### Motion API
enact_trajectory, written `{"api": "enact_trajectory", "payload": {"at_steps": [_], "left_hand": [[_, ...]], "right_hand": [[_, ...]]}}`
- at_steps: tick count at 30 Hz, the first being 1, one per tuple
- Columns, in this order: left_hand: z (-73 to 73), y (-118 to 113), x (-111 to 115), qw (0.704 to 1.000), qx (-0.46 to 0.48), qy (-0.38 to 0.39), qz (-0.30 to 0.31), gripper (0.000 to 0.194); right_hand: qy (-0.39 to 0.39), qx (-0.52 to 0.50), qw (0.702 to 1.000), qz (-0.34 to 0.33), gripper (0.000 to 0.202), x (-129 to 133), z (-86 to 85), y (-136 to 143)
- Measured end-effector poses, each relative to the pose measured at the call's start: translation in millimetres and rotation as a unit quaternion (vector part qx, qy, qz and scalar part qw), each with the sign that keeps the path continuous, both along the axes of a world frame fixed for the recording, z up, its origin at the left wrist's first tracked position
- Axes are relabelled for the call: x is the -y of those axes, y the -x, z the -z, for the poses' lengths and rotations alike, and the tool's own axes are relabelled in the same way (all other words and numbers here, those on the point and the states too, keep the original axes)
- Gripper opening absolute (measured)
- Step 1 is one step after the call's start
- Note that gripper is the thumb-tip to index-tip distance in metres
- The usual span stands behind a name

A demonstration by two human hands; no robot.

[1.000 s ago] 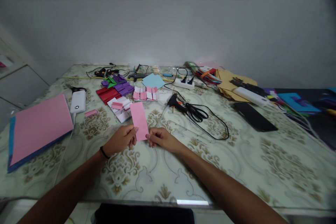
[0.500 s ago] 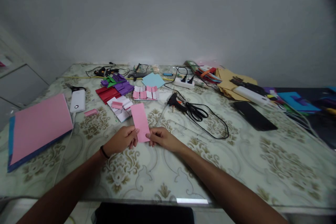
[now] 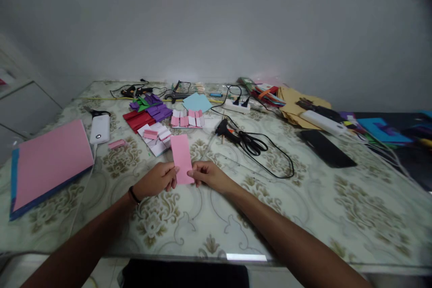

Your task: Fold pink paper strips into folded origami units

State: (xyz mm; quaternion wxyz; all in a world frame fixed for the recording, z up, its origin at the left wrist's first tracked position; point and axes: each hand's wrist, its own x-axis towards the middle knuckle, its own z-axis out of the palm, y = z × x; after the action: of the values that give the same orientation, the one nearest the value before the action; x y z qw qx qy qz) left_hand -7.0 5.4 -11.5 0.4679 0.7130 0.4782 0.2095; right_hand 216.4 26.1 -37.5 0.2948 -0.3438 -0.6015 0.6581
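Note:
A pink paper strip [image 3: 182, 155] is held upright between both hands over the patterned table [image 3: 216, 220]. My left hand [image 3: 159, 179] pinches its left edge, thumb in front and fingers behind. On the opposite side, my right hand [image 3: 208, 175] grips the lower right edge with thumb and fingers. Just beyond the strip lie folded white and pink paper pieces [image 3: 157, 146], and behind them a row of pink and white folded pieces [image 3: 187, 119]. A small folded pink piece [image 3: 117, 144] rests by itself to the left.
A glue gun [image 3: 227, 131] with a coiled black cord lies right of centre. Further right is a black phone [image 3: 326, 148]. Pink sheets [image 3: 54, 162], a white power bank [image 3: 100, 129] and scissors [image 3: 97, 113] are at left. Behind stands a power strip [image 3: 237, 106].
The pink strip has turned slightly more upright, its top edge moving a little to the right. Both hands keep their hold on it, almost in place.

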Motion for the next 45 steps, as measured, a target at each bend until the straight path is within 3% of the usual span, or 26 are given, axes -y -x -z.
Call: {"api": "enact_trajectory", "payload": {"at_steps": [7,29,45], "left_hand": [[5.6,1.2,-0.4,1.0,-0.002,-0.002,0.007,0.043],[-8.5,0.6,1.2,0.997,-0.018,-0.017,0.069,0.042],[-5.6,3.8,2.3,0.994,-0.004,0.02,0.107,0.046]], "right_hand": [[-0.009,-0.004,1.0,0.007,0.049,2.4,-0.8,0.5],[0.009,-0.045,0.999,-0.016,0.046,0.8,-1.5,-2.9],[-0.027,-0.03,0.999,-0.023,0.048,2.2,-3.5,-2.9]]}}
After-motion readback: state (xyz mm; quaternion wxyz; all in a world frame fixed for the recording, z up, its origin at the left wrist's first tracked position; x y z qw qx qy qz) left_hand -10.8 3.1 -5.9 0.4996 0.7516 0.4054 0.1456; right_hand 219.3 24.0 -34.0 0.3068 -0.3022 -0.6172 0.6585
